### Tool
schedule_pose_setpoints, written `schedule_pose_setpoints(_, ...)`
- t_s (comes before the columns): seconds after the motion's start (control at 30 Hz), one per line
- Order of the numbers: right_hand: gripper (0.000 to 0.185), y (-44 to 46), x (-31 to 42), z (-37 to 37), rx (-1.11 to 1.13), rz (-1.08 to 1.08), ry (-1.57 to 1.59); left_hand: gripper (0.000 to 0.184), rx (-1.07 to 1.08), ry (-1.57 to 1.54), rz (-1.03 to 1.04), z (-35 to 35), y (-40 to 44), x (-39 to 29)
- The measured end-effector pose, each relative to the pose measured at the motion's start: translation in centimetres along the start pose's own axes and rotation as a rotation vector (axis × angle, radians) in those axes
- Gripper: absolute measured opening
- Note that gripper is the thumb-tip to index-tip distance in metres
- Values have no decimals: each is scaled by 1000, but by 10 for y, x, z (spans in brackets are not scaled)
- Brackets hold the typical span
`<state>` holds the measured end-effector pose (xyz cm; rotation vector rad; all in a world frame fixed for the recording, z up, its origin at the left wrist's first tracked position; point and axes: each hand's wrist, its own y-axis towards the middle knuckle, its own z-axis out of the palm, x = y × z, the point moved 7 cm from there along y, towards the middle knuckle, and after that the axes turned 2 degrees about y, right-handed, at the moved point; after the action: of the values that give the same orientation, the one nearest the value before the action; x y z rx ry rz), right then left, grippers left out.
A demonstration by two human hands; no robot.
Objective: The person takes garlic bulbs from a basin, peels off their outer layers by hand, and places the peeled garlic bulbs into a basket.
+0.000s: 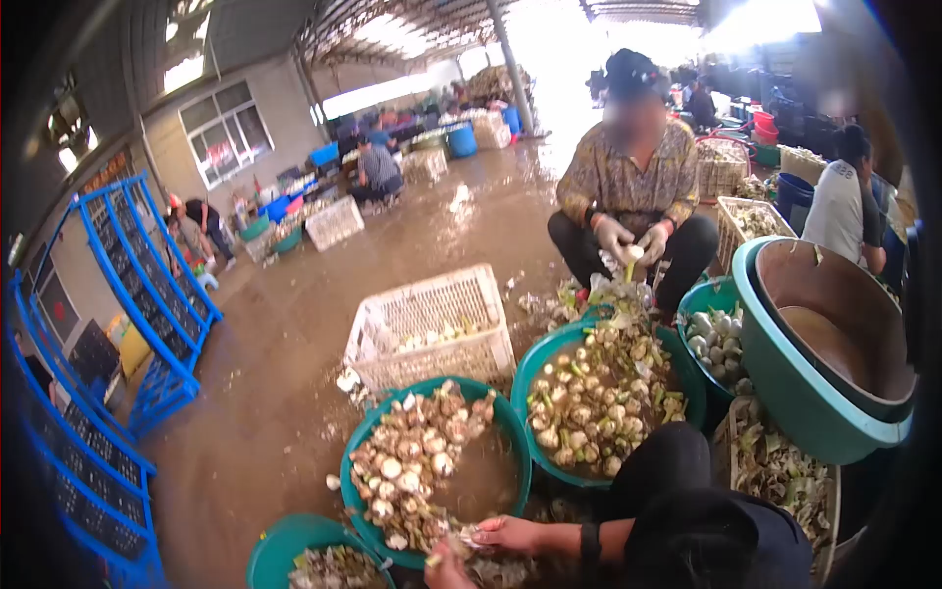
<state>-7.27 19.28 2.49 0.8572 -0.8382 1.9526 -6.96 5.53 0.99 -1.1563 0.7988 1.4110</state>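
At the bottom edge, my left hand point(447, 569) is closed around garlic, with a pale stem end sticking out by the fingers. My right hand point(508, 533), with a dark band on its wrist, reaches in from the right and pinches the papery skin of the same garlic point(465, 538). Both hands are over the near rim of a green basin point(523, 461) heaped with dirty garlic bulbs point(407, 471). The fingers partly hide the held piece. Another green basin point(518, 378) beside it holds garlic bulbs with stems and loose peel.
A white crate point(432, 368) stands behind the basins. A green tub point(257, 567) sits lower left. Stacked tubs point(770, 339) and a crate of peelings point(785, 481) flank my knees point(677, 461). A gloved co-worker point(628, 167) crouches opposite, holding garlic. Blue racks point(147, 285) stand left on wet floor.
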Motion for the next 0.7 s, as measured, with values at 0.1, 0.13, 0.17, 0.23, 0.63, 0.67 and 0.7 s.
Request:
schedule_pose_setpoints(0.1, 18, -17, 17, 13, 210, -258, -512, 30, -202, -614, -378, -30, 16, 41)
schedule_pose_setpoints(0.13, 18, -23, 35, 9, 176, -311, -471, 33, -183, -691, -427, -41, 22, 53)
schedule_pose_setpoints(0.17, 23, -27, 56, 4, 63, -316, -278, 29, -55, -748, -398, -34, 20, 37)
schedule_pose_setpoints(0.23, 26, -30, 89, -7, 16, -376, -125, 30, -254, -793, -445, -37, 12, 24)
schedule_pose_setpoints(0.63, 30, 25, -60, 0, -280, 594, 210, 31, -157, 223, -185, -23, -4, -12)
schedule_pose_setpoints(0.67, 25, 45, -71, -13, -343, 579, 403, 30, -227, 234, -207, -33, -3, -11)
schedule_pose_setpoints(0.7, 27, 72, -55, -24, -369, 471, 654, 31, -295, 244, -230, -47, -1, -10)
